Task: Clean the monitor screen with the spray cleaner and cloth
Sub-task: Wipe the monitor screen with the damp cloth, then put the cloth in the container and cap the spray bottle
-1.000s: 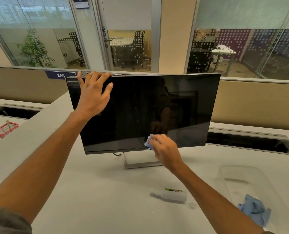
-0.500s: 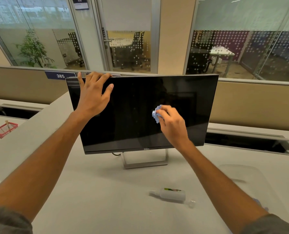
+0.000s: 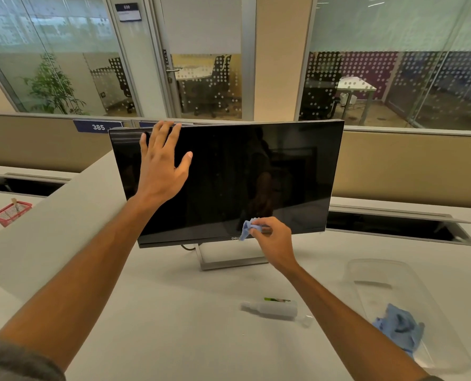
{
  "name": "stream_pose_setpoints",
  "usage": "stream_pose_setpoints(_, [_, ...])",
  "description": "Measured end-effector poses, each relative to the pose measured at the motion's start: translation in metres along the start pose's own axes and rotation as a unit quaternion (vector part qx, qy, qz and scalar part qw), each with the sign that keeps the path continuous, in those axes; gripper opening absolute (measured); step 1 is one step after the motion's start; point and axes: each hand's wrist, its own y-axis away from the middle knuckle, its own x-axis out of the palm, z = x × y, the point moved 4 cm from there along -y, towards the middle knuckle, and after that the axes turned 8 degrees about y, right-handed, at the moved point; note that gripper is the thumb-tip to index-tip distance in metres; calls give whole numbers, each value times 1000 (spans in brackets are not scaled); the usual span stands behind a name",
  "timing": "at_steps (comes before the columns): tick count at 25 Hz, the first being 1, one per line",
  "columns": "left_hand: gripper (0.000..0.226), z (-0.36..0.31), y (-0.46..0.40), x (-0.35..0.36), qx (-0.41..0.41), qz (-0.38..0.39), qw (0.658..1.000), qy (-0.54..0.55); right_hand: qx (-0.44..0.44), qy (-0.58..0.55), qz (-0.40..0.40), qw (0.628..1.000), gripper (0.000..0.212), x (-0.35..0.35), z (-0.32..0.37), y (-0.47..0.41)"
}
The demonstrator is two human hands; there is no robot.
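Observation:
A black monitor (image 3: pixel 283 171) stands on a silver stand on the white desk, its screen dark. My left hand (image 3: pixel 161 166) lies flat and spread against the upper left of the screen, fingertips at the top edge. My right hand (image 3: pixel 272 240) pinches a small blue cloth (image 3: pixel 247 228) and holds it at the bottom of the screen, just right of the logo. A white spray bottle (image 3: pixel 274 309) lies on its side on the desk below my right forearm.
A clear plastic tray (image 3: pixel 388 273) sits at the right with a second blue cloth (image 3: pixel 399 329) in it. A red mesh basket (image 3: pixel 10 213) is on the desk at far left. Cable openings run along the partition behind the monitor.
My right hand has swept the cloth from mid-screen down to the bottom edge. My left hand has loosened from gripping the top edge to lying flat on the screen.

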Motion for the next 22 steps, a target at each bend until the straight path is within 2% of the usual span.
stream_pose_setpoints(2, [50, -9, 8, -1, 9, -11, 1000, 16, 35, -27, -2, 999, 21, -11, 7, 8])
stream_pose_setpoints(7, [37, -30, 55, 10, 12, -21, 999, 45, 41, -47, 21, 998, 10, -44, 20, 45])
stream_pose_setpoints(11, [31, -42, 114, 33, -40, 12, 996, 84, 35, -54, 28, 998, 9, -69, 22, 74])
stream_pose_setpoints(14, [28, -49, 167, 56, -80, 62, 990, 101, 50, -29, 19, 998, 10, -89, 14, 92])
stream_pose_setpoints(18, [29, -55, 235, 87, -109, 147, 980, 76, 56, 13, 6, 998, 29, -121, -2, 109])
stream_pose_setpoints(22, [33, -60, 289, 115, -115, 233, 964, 46, 48, 86, -39, 994, 15, -164, -13, 118])
